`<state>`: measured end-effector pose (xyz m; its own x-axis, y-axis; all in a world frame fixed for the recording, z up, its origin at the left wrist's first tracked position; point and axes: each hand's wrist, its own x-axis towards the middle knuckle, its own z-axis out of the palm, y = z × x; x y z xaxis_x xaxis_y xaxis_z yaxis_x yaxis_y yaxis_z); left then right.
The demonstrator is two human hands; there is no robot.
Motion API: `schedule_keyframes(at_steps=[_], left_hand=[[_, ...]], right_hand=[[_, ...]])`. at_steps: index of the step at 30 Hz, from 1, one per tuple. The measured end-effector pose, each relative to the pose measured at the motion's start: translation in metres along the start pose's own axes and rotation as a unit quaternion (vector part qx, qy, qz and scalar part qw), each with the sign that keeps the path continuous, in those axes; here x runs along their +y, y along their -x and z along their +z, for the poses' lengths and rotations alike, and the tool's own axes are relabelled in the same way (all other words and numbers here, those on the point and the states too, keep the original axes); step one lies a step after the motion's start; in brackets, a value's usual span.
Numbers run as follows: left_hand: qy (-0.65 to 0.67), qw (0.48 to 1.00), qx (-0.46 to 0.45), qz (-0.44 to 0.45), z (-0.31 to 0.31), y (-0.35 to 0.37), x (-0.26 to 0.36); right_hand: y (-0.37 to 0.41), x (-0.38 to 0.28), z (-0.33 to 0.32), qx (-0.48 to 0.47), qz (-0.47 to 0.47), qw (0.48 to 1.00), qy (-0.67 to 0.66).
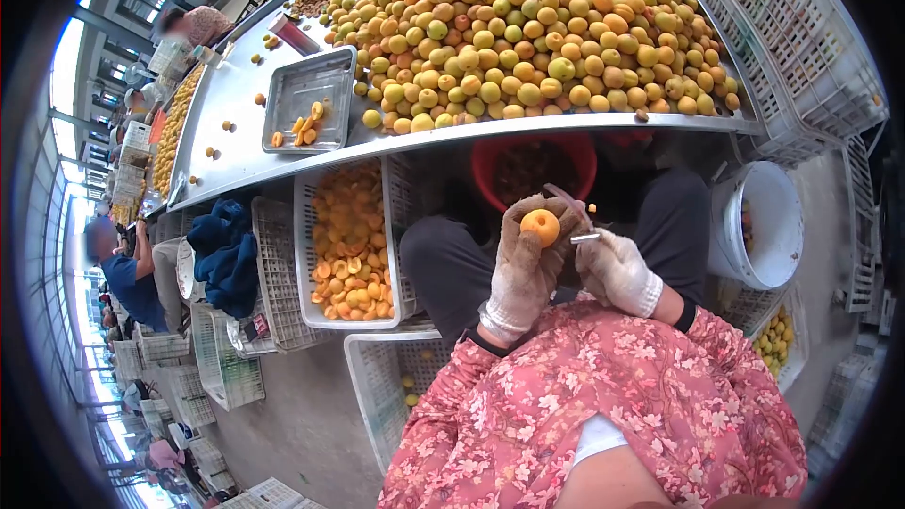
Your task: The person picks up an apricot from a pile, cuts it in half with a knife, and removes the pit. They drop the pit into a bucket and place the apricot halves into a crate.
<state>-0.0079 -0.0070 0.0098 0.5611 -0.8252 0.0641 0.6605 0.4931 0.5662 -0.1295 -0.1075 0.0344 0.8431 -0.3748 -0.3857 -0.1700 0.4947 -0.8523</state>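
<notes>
My left hand (520,269), in a stained white work glove, has its fingers wrapped round a whole orange apricot (540,225), with a dark dimple showing on top. My right hand (617,269), gloved too, is closed on a small hand tool (585,238) with a short pale bar sticking out toward the apricot. A thin pinkish strip curves between the two hands, just behind the fruit. Both hands are close together above my lap, in front of a red basin (485,170) with dark contents under the table edge.
A large heap of apricots (528,38) covers the metal table (415,139). On it stands a steel tray (283,99) with a few cut pieces. Left of my knees is a white crate (304,254) of apricot halves; right, a white bucket (778,226). Other people sit at far left.
</notes>
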Motion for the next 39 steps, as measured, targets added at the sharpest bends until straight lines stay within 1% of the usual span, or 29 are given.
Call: schedule_keyframes(at_steps=[2, 3, 5, 12, 14, 15, 17, 18, 20, 21, 22, 23, 25, 26, 27, 28, 29, 31, 33, 35, 36, 38, 39], left_hand=[[0.002, 1.000, -0.009, 0.010, -0.001, -0.002, 0.000], [0.007, 1.000, 0.002, 0.005, -0.001, -0.002, -0.001], [0.013, 1.000, 0.011, -0.002, 0.000, -0.002, -0.001], [-0.011, 1.000, -0.006, 0.010, 0.002, -0.004, 0.003], [-0.018, 1.000, -0.007, 0.021, 0.001, -0.006, 0.001], [-0.032, 0.999, -0.004, 0.033, 0.001, -0.006, 0.000], [-0.045, 0.998, -0.001, 0.044, 0.002, -0.005, -0.003], [-0.067, 0.996, 0.011, 0.053, 0.003, -0.004, -0.004], [-0.088, 0.994, 0.022, 0.061, 0.003, -0.002, -0.005], [-0.098, 0.994, 0.035, 0.036, 0.003, 0.001, -0.004], [-0.108, 0.993, 0.050, 0.013, 0.002, 0.003, -0.004], [-0.108, 0.993, 0.051, 0.015, -0.001, 0.004, -0.004], [-0.072, 0.994, 0.053, -0.055, -0.008, 0.007, -0.004], [-0.072, 0.994, 0.054, -0.054, -0.009, 0.007, -0.004], [-0.037, 0.996, 0.057, -0.062, -0.009, 0.006, -0.005], [-0.002, 0.996, 0.059, -0.070, -0.009, 0.004, -0.005], [-0.003, 0.996, 0.058, -0.069, -0.008, 0.002, -0.005], [-0.148, 0.985, 0.090, -0.001, -0.004, -0.002, -0.004], [-0.164, 0.982, 0.090, 0.002, 0.001, -0.001, 0.003], [-0.184, 0.980, 0.081, -0.003, 0.011, -0.001, 0.010], [-0.185, 0.979, 0.082, -0.003, 0.009, 0.000, 0.007], [0.000, 0.994, 0.079, -0.069, 0.008, -0.002, 0.002], [0.013, 0.992, 0.083, -0.092, 0.008, 0.000, 0.002]], right_hand=[[-0.001, 0.005, -0.002, -0.009, -0.030, 0.994, 0.104], [-0.002, 0.010, -0.004, -0.007, -0.031, 0.994, 0.103], [-0.004, 0.018, -0.007, -0.036, -0.091, 0.981, 0.170], [-0.005, 0.019, -0.003, -0.037, -0.113, 0.970, 0.212], [-0.008, 0.028, -0.003, -0.033, -0.119, 0.977, 0.172], [-0.010, 0.031, -0.003, -0.033, -0.120, 0.977, 0.173], [-0.012, 0.036, 0.000, -0.013, -0.158, 0.961, 0.226], [-0.014, 0.035, 0.002, -0.011, -0.159, 0.961, 0.227], [-0.018, 0.032, 0.004, -0.004, -0.177, 0.943, 0.281], [-0.021, 0.034, 0.004, -0.004, -0.177, 0.943, 0.283], [-0.024, 0.037, 0.004, 0.006, -0.195, 0.929, 0.315], [-0.026, 0.039, 0.006, 0.015, -0.212, 0.914, 0.346], [-0.026, 0.034, 0.009, 0.010, -0.196, 0.917, 0.348], [-0.025, 0.032, 0.010, 0.009, -0.181, 0.920, 0.349], [-0.026, 0.034, 0.010, 0.008, -0.181, 0.919, 0.350], [-0.028, 0.036, 0.010, 0.019, -0.192, 0.914, 0.358], [-0.029, 0.036, 0.011, 0.032, -0.204, 0.907, 0.366], [-0.026, 0.025, 0.014, 0.030, -0.202, 0.915, 0.349], [-0.025, 0.021, 0.015, 0.029, -0.196, 0.922, 0.333], [-0.023, 0.025, 0.012, 0.028, -0.232, 0.898, 0.372], [-0.024, 0.030, 0.010, 0.028, -0.231, 0.899, 0.371], [-0.029, 0.036, 0.007, 0.047, -0.286, 0.869, 0.402], [-0.027, 0.037, 0.006, 0.051, -0.286, 0.872, 0.393]])
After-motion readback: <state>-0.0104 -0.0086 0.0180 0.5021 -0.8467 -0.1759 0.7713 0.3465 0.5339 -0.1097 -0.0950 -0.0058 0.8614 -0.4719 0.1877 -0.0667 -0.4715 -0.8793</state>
